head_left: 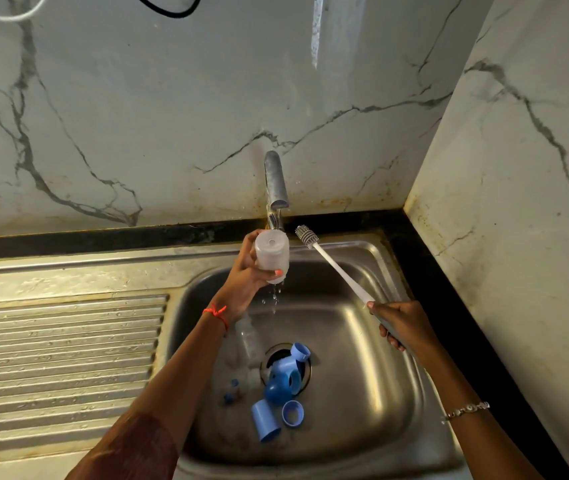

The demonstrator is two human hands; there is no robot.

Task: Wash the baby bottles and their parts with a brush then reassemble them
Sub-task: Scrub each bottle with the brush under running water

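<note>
Head cam: left hand (241,285) grips clear baby bottle (272,258) under running tap (276,180); right hand (401,325) clasps bottle brush (331,263) w/ bristles beside it.

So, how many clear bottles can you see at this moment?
2. The held bottle is in the left hand under the tap; the lying bottle is in the sink beside the blue parts, below that wrist. Blurred clear parts nearby may hide more.
</note>
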